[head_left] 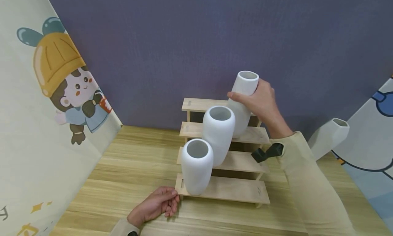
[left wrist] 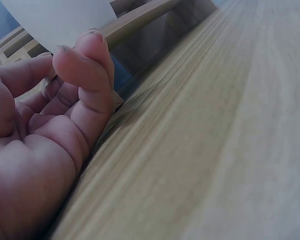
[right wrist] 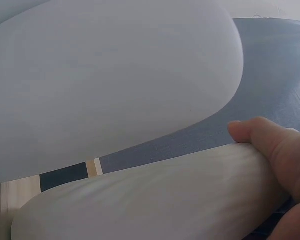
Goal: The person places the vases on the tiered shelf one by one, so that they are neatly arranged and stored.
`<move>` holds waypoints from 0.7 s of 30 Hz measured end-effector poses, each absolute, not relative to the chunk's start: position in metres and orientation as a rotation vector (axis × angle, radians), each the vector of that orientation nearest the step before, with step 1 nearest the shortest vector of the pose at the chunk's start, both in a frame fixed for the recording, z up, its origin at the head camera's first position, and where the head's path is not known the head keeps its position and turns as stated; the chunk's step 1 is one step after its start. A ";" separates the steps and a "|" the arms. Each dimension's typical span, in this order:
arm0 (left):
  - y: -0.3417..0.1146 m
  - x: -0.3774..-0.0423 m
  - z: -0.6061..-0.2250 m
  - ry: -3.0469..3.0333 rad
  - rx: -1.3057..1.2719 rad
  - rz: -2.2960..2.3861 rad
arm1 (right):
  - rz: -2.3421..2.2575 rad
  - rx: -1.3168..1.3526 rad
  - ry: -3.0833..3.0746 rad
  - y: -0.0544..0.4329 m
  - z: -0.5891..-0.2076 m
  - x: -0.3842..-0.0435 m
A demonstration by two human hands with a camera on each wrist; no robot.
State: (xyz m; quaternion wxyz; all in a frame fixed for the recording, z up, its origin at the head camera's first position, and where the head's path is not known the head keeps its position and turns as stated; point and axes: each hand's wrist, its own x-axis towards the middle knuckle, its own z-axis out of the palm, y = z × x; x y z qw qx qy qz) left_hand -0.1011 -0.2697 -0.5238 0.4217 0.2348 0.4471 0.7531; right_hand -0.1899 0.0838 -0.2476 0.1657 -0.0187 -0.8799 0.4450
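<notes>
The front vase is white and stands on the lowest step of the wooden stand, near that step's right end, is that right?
Not quite: the front vase is white and stands on the lowest step of the wooden stand, but near that step's left end, as the head view shows.

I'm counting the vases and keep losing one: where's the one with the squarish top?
In the head view, the squarish-topped vase is on the right, past the stepped wooden stand and partly hidden behind the right sleeve.
</notes>
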 end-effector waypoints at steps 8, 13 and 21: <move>-0.269 -0.101 -0.524 1.143 0.554 1.872 | 1.270 -0.047 -2.516 0.082 -0.249 -0.192; -0.269 -0.102 -0.524 1.145 0.552 1.869 | 1.265 -0.054 -2.529 0.081 -0.248 -0.193; -0.271 -0.102 -0.524 1.148 0.558 1.876 | 1.292 -0.029 -2.568 0.081 -0.248 -0.194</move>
